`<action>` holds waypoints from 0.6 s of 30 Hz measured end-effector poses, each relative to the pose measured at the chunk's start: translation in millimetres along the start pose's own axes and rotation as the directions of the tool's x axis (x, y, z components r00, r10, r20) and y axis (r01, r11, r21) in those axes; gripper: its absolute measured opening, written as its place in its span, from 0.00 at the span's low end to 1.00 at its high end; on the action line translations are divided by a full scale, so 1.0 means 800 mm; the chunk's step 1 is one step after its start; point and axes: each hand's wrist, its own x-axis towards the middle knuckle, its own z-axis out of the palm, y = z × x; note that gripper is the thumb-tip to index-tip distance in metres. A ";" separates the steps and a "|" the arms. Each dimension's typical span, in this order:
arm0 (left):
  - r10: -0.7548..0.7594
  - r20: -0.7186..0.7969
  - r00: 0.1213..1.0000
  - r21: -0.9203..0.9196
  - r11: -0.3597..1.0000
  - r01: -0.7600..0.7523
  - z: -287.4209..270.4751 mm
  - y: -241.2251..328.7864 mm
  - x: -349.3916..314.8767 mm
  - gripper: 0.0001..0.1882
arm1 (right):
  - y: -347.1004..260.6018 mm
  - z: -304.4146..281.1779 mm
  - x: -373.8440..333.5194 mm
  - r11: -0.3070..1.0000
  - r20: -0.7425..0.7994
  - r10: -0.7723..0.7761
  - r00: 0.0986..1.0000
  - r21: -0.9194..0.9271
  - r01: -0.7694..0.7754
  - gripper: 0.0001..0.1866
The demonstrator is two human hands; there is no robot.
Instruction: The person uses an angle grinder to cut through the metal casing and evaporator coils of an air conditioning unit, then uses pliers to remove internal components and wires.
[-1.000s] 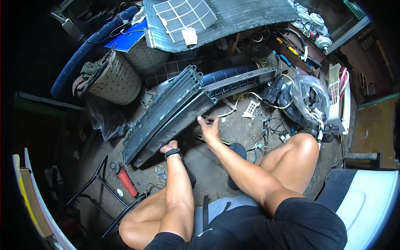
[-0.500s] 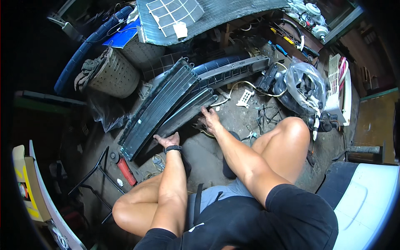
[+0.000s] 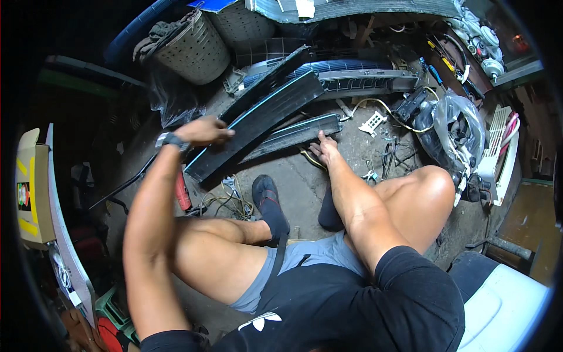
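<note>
Long dark finned coils, like those of an air conditioner, lie slanted on the floor ahead of me. My left hand [image 3: 205, 130], a dark watch on its wrist, has its fingers curled at the upper-left edge of the wide middle coil [image 3: 264, 120]. Its grip is partly hidden and slightly blurred. My right hand [image 3: 326, 149] is at the right end of the shorter, nearer coil [image 3: 299, 135], thumb against its face and fingers at the lower edge. Behind the middle coil, another dark slat-like section [image 3: 267, 79] slants the same way.
A perforated basket [image 3: 196, 50] with rags stands at the far left. A grey slotted housing [image 3: 375, 82] lies behind the coils. To the right are a clear plastic bag [image 3: 457, 126] and a white grille panel [image 3: 495, 149]. A red tool [image 3: 183, 190] and loose wires [image 3: 231, 202] lie near my feet.
My left hand has moved from the coils' lower edge up to the upper-left edge. The coils have turned and spread apart, showing a broad dark face. The view has shifted, bringing my foot into sight.
</note>
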 end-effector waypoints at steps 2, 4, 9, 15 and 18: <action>-0.027 -0.006 1.000 -0.142 0.990 0.026 -0.027 -0.037 -0.074 0.26 | 0.006 -0.003 0.011 0.998 -0.022 0.036 0.999 -0.046 -0.037 0.31; -0.070 -0.079 0.994 -0.359 0.932 0.037 -0.023 -0.092 -0.135 0.24 | 0.025 0.003 0.006 0.972 -0.026 0.048 0.999 -0.229 -0.053 0.22; -0.340 -0.475 0.812 -0.769 0.609 -0.195 0.139 -0.295 -0.053 0.19 | -0.005 -0.049 0.021 0.620 -0.085 -0.330 0.940 -0.770 0.148 0.28; -0.599 -0.749 0.282 -0.401 0.749 0.527 0.386 -0.470 -0.038 0.43 | 0.058 0.020 -0.085 -0.402 0.412 -0.393 0.822 -0.881 0.249 0.39; -0.523 -0.662 0.536 -0.411 0.852 0.324 0.392 -0.483 0.005 0.51 | 0.041 -0.007 -0.058 -0.448 0.466 -0.413 0.782 -0.852 0.271 0.30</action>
